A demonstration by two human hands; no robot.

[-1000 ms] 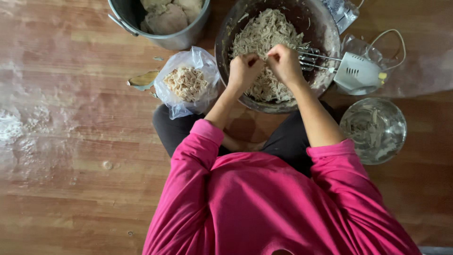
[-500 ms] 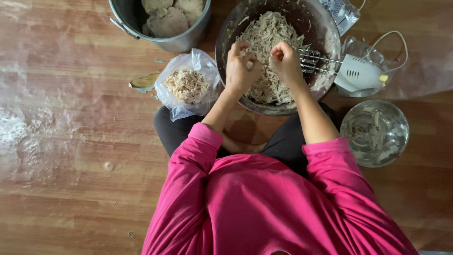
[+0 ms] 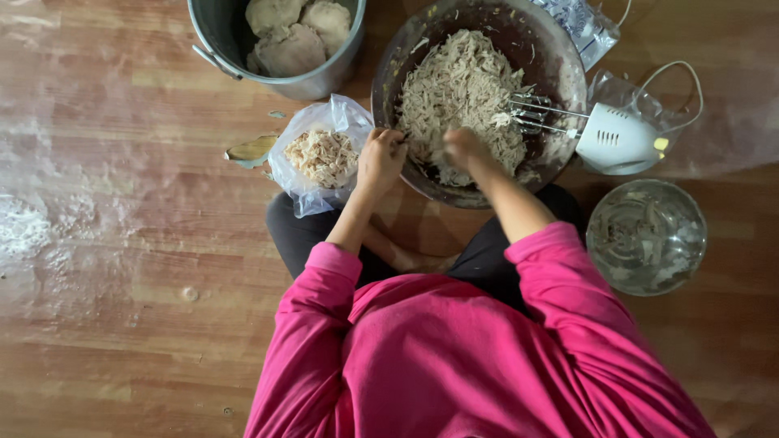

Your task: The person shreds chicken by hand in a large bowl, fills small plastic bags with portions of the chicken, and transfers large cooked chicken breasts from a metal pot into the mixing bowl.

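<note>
A large dark bowl on the wooden floor holds a heap of pale shredded meat. My left hand is closed at the bowl's near rim, pinching a small bit of the meat, right beside a clear plastic bag of shredded meat. My right hand is inside the bowl at the near edge of the heap, fingers closed on shreds. The two hands are a short way apart. What lies under the fingers is hidden.
A white electric hand mixer lies with its beaters in the bowl's right side. A grey pot with cooked meat pieces stands at the top left, and a glass bowl with scraps at the right. White powder dusts the floor on the left.
Both hands have come down from the middle of the bowl to its near rim and drawn apart.
</note>
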